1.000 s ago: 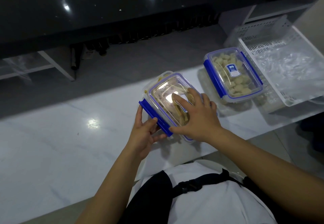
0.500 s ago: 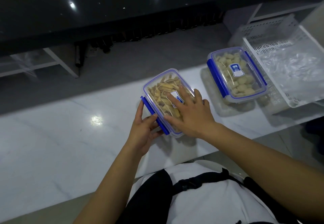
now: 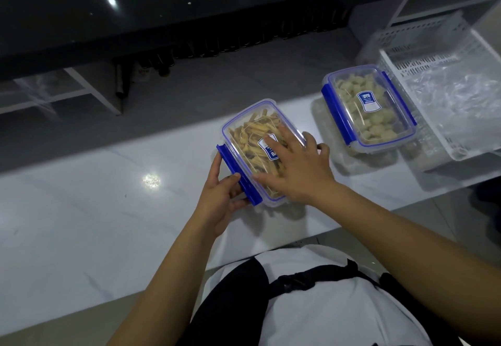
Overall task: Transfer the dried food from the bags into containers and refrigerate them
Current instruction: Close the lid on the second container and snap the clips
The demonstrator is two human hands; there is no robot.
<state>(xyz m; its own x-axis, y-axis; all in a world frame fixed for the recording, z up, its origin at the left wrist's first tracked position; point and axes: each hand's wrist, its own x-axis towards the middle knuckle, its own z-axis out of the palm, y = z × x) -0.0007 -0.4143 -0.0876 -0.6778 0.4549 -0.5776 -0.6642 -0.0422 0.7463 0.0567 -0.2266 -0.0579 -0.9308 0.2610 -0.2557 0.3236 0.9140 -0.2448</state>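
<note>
Frame centre: box (image 3: 260,153) of dried strips on counter (image 3: 81,210). Right hand (image 3: 295,167) flat, pressing lid down; left hand (image 3: 222,196) pinches blue clip (image 3: 238,176), likely to latch it.

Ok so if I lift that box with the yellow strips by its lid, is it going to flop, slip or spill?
The container looks like rigid clear plastic, so it probably won't flex. Its dried strips look light, so likely easy to lift. The left hand is at the blue clip, which appears not yet snapped down, while the right hand presses the lid; lifting by the lid could spill it.
</note>
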